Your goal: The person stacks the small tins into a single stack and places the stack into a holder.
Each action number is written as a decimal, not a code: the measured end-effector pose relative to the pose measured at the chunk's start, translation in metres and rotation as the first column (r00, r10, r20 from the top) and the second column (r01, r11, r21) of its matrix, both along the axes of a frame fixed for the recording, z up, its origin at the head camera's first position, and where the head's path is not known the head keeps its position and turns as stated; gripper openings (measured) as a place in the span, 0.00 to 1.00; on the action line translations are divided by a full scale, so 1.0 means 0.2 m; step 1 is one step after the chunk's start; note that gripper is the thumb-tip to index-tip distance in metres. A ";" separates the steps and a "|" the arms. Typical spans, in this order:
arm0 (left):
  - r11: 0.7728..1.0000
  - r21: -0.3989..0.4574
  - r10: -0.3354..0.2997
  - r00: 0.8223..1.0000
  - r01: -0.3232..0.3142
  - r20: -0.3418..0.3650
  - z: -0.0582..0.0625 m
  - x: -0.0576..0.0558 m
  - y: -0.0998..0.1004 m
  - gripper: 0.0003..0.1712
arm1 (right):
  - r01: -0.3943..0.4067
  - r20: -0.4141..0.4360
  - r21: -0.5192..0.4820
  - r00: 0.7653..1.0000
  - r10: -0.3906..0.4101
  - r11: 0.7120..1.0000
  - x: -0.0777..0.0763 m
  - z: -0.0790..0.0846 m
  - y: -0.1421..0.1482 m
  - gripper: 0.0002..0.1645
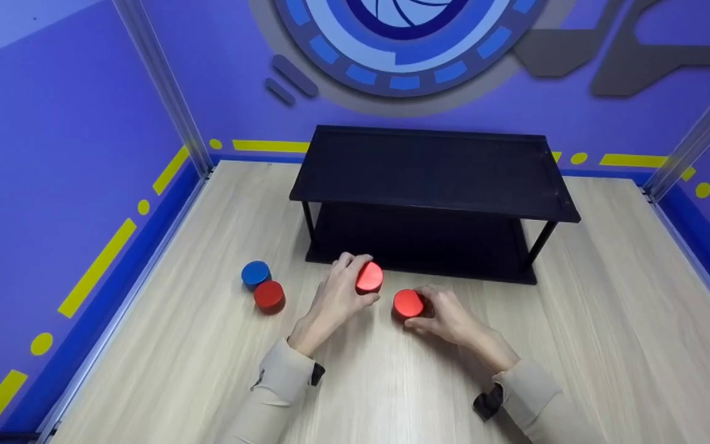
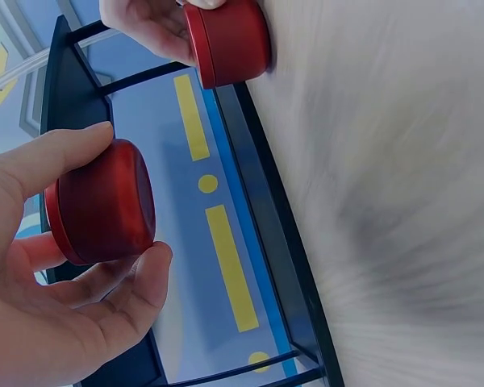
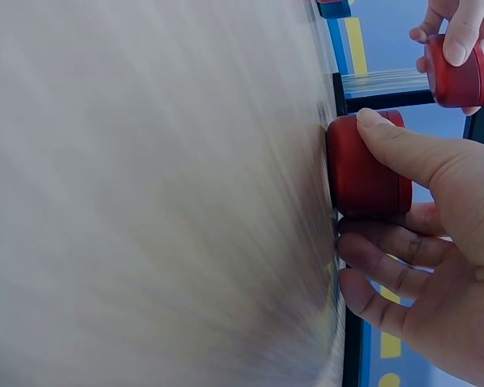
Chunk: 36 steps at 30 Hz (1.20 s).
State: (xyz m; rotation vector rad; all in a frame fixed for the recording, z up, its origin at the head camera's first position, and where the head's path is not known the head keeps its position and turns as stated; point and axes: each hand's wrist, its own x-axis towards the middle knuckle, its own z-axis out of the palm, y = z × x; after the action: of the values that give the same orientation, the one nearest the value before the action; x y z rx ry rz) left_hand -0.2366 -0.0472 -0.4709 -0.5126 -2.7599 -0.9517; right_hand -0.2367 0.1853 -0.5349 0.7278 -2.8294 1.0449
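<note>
My left hand (image 1: 335, 297) grips a small round red tin (image 1: 370, 277) between thumb and fingers, in front of the black shelf's lower edge. The left wrist view shows this tin (image 2: 105, 205) raised off the wooden surface, its lid seam toward the palm. To the right, my right hand (image 1: 452, 319) pinches a second red tin (image 1: 408, 304). In the right wrist view that tin (image 3: 363, 169) is down at the tabletop, thumb on one side and fingers on the other. A blue tin (image 1: 256, 274) and a third red tin (image 1: 269, 297) stand side by side left of my hands.
A black two-tier shelf (image 1: 435, 169) stands at the back of the wooden table (image 1: 164, 370), its lower board (image 1: 420, 240) just beyond my hands. Blue panels (image 1: 71, 160) with yellow marks wall in the left, back and right sides, with metal posts (image 1: 164, 80) at the corners.
</note>
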 end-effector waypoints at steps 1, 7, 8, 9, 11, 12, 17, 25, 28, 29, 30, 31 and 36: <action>1.000 0.001 -0.001 1.000 0.001 0.007 0.00 0.00 0.00 0.38 | 0.000 0.000 0.000 1.000 0.000 1.000 0.00 0.00 0.00 0.33; 1.000 0.001 -0.015 0.999 0.015 0.030 -0.01 0.00 0.03 0.38 | -0.001 -0.008 -0.003 1.000 0.001 1.000 0.00 0.00 0.00 0.31; 1.000 0.002 -0.019 0.999 0.019 0.026 -0.01 0.00 0.03 0.38 | -0.002 -0.012 -0.006 1.000 0.002 1.000 0.00 0.00 0.00 0.31; 1.000 0.003 -0.021 0.999 0.021 0.024 -0.01 0.00 0.04 0.38 | -0.003 -0.015 -0.006 1.000 0.003 1.000 0.00 0.00 0.00 0.31; 1.000 0.006 -0.027 0.999 0.027 0.022 -0.01 0.00 0.05 0.38 | -0.006 -0.019 -0.008 1.000 0.006 1.000 0.00 0.00 0.00 0.31; 1.000 0.003 -0.030 0.999 0.030 0.017 -0.01 0.00 0.05 0.37 | -0.007 -0.019 -0.009 1.000 0.007 1.000 0.00 0.01 0.00 0.31; 0.999 -0.002 -0.040 0.999 0.040 0.025 -0.01 0.00 0.06 0.38 | -0.005 -0.013 -0.010 1.000 0.005 1.000 0.01 0.00 0.00 0.31; 0.999 -0.020 -0.044 0.998 0.045 0.049 -0.01 0.01 0.08 0.38 | 0.001 -0.011 -0.006 1.000 -0.001 1.000 0.00 0.00 0.00 0.30; 0.998 -0.027 -0.050 0.997 0.051 0.058 -0.01 0.01 0.09 0.38 | 0.002 -0.001 -0.008 1.000 -0.002 1.000 0.00 0.00 0.00 0.30; 0.998 -0.027 -0.052 0.997 0.054 0.063 -0.01 0.01 0.10 0.38 | 0.003 0.006 -0.012 1.000 -0.003 1.000 0.00 0.00 0.00 0.30; 0.998 -0.029 -0.054 0.996 0.056 0.064 -0.01 0.01 0.10 0.38 | -0.001 0.006 -0.011 1.000 0.001 1.000 0.00 0.00 0.00 0.29; 0.998 -0.029 -0.056 0.996 0.058 0.067 -0.01 0.01 0.10 0.38 | -0.002 0.012 -0.016 1.000 0.002 1.000 0.00 0.00 0.00 0.29; 0.997 -0.037 -0.067 0.995 0.070 0.080 -0.01 0.00 0.13 0.38 | -0.014 0.017 -0.024 1.000 0.014 1.000 0.00 0.00 0.00 0.29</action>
State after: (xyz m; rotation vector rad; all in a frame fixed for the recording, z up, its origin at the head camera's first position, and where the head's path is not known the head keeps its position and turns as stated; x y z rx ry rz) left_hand -0.2358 -0.0220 -0.4734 -0.5925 -2.8539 -0.9530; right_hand -0.2361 0.1857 -0.5349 0.7413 -2.8250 1.0906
